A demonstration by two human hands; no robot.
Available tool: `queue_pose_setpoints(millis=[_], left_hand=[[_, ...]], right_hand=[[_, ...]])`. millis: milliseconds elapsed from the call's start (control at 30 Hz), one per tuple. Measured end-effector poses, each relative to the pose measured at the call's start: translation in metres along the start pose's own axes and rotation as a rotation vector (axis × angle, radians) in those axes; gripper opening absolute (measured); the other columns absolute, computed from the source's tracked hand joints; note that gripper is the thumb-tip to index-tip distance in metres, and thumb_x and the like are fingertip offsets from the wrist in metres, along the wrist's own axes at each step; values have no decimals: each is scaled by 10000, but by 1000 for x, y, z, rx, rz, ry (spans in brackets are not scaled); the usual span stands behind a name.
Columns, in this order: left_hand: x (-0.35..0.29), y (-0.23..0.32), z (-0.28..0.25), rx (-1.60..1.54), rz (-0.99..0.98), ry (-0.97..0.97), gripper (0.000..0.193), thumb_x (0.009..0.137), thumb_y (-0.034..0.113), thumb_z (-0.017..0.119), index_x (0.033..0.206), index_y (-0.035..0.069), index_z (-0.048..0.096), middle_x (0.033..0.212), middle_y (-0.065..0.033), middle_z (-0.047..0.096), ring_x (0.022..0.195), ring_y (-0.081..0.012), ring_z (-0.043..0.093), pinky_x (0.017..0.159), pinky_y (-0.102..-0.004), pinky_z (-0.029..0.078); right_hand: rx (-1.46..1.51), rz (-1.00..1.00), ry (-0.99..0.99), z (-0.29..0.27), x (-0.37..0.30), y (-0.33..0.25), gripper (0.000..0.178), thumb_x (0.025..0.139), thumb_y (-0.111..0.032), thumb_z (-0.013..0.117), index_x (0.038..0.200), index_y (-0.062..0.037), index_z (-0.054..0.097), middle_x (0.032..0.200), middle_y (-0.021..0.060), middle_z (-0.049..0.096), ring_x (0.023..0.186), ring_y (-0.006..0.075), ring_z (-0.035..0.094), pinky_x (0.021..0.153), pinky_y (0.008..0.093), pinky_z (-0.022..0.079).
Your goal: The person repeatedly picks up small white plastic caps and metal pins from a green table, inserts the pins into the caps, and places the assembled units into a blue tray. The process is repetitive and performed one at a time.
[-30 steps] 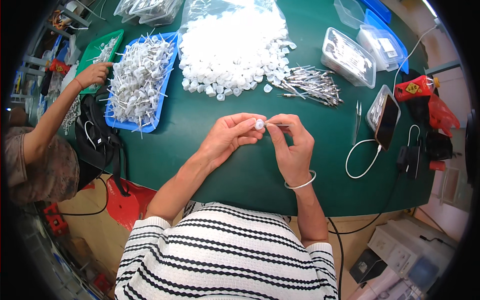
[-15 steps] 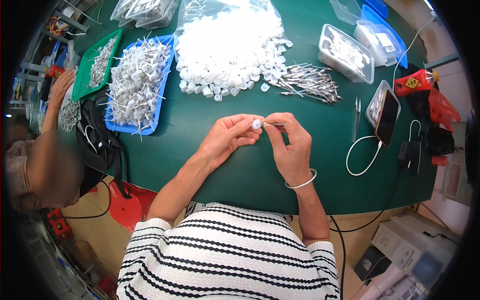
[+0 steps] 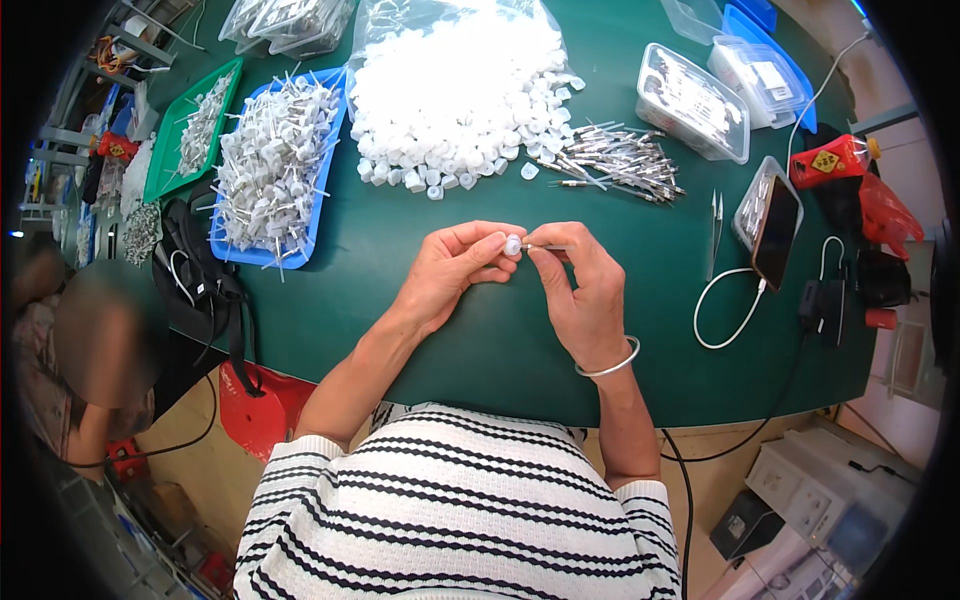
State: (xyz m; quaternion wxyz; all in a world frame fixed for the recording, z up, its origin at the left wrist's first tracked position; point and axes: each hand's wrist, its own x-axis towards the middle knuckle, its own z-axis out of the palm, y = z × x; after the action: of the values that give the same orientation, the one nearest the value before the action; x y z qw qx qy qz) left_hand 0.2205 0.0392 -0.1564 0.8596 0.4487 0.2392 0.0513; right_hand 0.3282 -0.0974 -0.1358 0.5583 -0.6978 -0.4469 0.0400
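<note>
Over the green table my left hand pinches a small white plastic cap between thumb and forefinger. My right hand, with a bangle at its wrist, grips a thin metal pin whose tip meets the cap or sits just at its side; which of these I cannot tell. Beyond my hands lies a big heap of white caps spilling from a clear bag. Right of the heap is a loose pile of metal pins. A blue tray at left holds many caps with pins in them.
A green tray with similar pieces stands farther left. Clear boxes, tweezers, a phone on a small box and a white cable lie at right. A black bag and another person are at left.
The other person's arm at left has drawn back from the table and hangs lower. My hands stay nearly in place, cap and pin still held close together.
</note>
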Motion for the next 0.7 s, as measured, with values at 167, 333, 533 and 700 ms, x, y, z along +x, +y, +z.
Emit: queue_pose_setpoints(millis=[167,333,533,700], left_hand=[[0,0,1,-13,-5,-2,252,934,172,584,1113,3,636,920,-50,671,815,-88,633,732,-210,538],[1,0,0,-59,-36,-9,248,933,168,583,1110,0,629,918,-53,668,815,-92,636,734,-213,542],[0,-1,-3,-88,-39,-31,245,934,163,581,1106,-6,623,923,-59,668,818,-95,638,733,-210,544],[1,-1,-4,-83,-32,-30,241,931,161,587,1099,-6,625,926,-59,668,820,-96,638,735,-209,545]], right_hand=[[9,13,-11,-1,0,-2,107,832,-16,631,920,-44,577,842,91,618,704,264,615,601,334,484],[-13,-33,-16,-2,1,-5,161,788,19,648,917,-55,587,846,89,625,733,271,619,613,345,494],[-75,-139,-18,-2,3,-3,197,760,21,668,923,-65,599,852,74,635,746,261,610,630,342,494],[-94,-156,-31,-3,2,-2,217,749,14,681,937,-68,609,865,67,643,747,253,606,635,332,491]])
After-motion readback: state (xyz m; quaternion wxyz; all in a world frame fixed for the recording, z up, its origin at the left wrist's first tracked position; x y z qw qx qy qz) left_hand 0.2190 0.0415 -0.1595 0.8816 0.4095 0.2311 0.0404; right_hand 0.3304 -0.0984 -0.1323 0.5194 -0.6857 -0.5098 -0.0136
